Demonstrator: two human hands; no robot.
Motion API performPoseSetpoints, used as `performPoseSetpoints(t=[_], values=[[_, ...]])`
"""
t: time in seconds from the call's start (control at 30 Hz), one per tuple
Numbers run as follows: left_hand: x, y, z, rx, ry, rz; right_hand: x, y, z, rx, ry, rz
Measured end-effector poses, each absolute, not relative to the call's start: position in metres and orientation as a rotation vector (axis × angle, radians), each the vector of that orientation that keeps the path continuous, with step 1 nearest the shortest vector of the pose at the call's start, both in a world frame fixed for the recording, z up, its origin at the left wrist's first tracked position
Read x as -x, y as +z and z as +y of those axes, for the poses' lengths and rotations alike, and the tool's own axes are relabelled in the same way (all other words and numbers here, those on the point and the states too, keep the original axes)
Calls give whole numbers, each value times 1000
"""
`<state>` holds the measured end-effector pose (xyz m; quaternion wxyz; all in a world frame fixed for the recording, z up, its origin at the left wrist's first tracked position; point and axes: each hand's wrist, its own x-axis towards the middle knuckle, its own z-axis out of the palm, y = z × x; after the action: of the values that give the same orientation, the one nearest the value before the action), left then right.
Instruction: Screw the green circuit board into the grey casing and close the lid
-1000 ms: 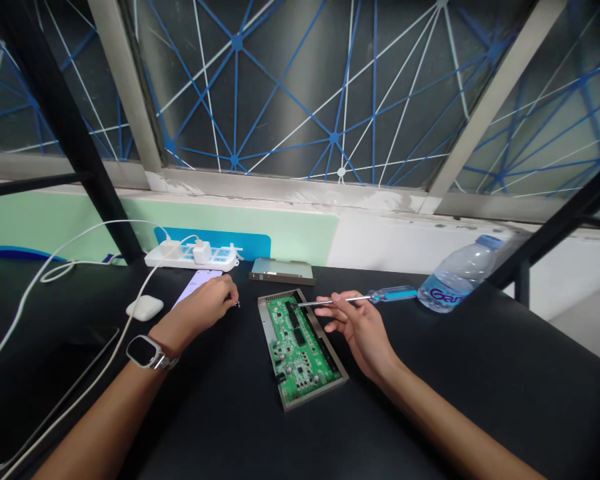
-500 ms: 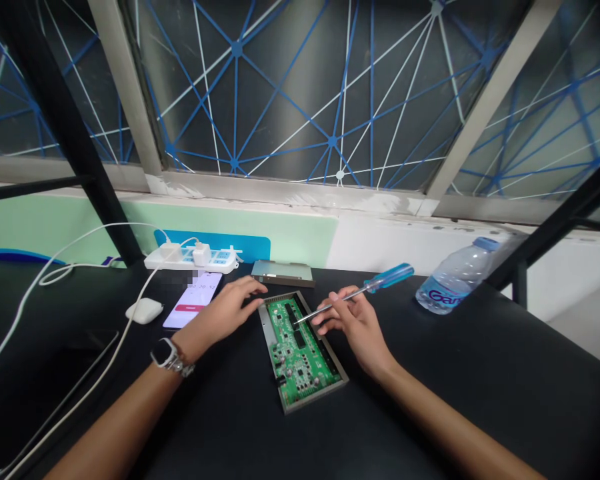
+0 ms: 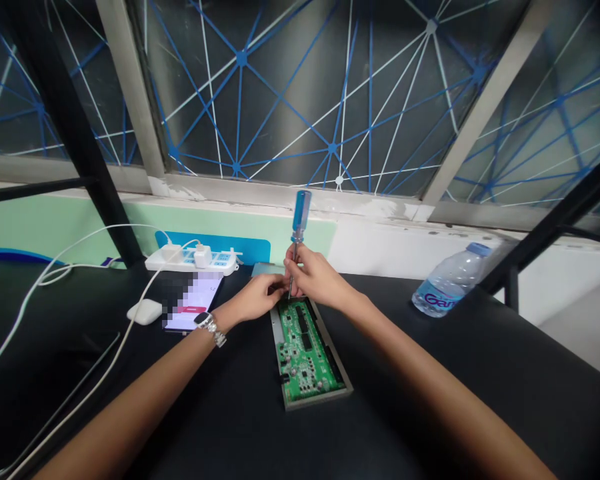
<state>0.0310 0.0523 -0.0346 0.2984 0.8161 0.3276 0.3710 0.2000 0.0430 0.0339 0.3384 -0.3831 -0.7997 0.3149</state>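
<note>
A green circuit board [image 3: 307,347] lies in a shallow grey metal case [image 3: 330,395] on the black table. My right hand [image 3: 313,277] is closed round the shaft of a blue-handled screwdriver [image 3: 300,213], which stands upright with its tip at the board's far end. My left hand [image 3: 260,297], with a watch on the wrist, rests at the case's far left corner, its fingers curled beside the screwdriver tip. What those fingers press or hold is hidden.
A phone [image 3: 193,303] and a white earbud case [image 3: 144,311] lie left of the board. A white power strip [image 3: 193,259] with cables sits by the wall. A grey cover plate [image 3: 263,269] lies behind my hands. A water bottle [image 3: 447,287] lies at the right.
The screwdriver swung from nearly flat to upright and its tip came down at the board's far end. My left hand moved from beside the phone to the case's far corner.
</note>
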Motion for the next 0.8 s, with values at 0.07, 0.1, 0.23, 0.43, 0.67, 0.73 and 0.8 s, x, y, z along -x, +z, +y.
performPoseSetpoints(t=[0.07,0.1,0.23,0.43,0.67,0.73,0.8], values=[[-33,-37,53,-1996,1112,787,-193,30,50,979,774,-2100],[-33,-40,52,-1917,1163,765,-191,27,52,963,741,-2101],[-28,-53,45,-1785,1211,774,-185,14,53,926,648,-2111],[-25,-62,44,-1807,1236,866,-187,6,50,890,648,-2091],[-30,-63,42,-1835,1245,909,-194,1,49,886,644,-2096],[-30,-63,41,-1845,1243,922,-194,2,50,883,662,-2101],[-30,-63,40,-1860,1240,935,-195,2,51,880,682,-2108]])
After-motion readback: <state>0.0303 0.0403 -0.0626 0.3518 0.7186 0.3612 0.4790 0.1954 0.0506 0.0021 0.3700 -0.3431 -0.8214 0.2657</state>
